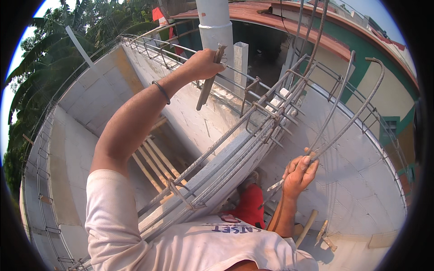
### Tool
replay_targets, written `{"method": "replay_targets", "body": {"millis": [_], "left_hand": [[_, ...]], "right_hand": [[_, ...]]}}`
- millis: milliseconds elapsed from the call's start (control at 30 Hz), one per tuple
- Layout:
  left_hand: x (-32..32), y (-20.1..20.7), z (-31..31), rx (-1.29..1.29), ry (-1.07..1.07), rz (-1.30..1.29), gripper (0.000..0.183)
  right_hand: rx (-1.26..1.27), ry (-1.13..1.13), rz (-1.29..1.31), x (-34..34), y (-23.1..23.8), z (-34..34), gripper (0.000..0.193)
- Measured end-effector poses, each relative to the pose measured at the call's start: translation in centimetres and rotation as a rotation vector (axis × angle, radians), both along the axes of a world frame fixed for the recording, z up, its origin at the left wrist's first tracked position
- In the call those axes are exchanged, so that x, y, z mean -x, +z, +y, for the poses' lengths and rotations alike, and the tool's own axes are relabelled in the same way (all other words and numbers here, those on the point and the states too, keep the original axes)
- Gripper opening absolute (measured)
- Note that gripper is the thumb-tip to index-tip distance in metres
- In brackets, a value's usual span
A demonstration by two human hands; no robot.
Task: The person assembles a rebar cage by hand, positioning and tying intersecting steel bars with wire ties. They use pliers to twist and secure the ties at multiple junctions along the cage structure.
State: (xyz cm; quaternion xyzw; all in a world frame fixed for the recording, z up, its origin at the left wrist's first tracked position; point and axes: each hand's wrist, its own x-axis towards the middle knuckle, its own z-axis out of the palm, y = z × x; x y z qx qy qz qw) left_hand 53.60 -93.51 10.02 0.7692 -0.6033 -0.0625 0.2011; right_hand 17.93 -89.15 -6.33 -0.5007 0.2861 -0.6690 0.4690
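My left hand [204, 64] is raised over the far wall, its fingers closed around a short, rough strip of wood [207, 91]. The strip hangs at a slant beside the steel rebar of that wall. My right hand [299, 174] is lower and to the right, closed on a steel rebar rod [361, 113] with a hooked upper end. A short end of a rod sticks out on the left side of this fist. Between my arms, a rebar cage [212, 189] runs diagonally along the top of a wall, tied with bent stirrups.
Pale block walls [343, 171] surround me, with more rebar along their tops. Bamboo poles [156, 162] lie down inside the space at left. A grey-white column [214, 31] rises ahead, and upright bars [312, 36] stand at the corner. Wood pieces [307, 228] are at lower right.
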Motion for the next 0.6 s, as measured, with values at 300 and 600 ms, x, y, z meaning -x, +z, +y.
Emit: {"method": "replay_targets", "body": {"millis": [300, 600], "left_hand": [[0.4, -2.8, 3.4, 0.219, 0.063, 0.034, 0.059], [-3.9, 4.0, 6.2, 0.263, 0.056, -0.088, 0.036]], "right_hand": [[-0.053, 0.025, 0.028, 0.8, 0.1, 0.4, 0.034], [-0.059, 0.085, -0.067, 1.9, 1.1, 0.0, 0.035]]}}
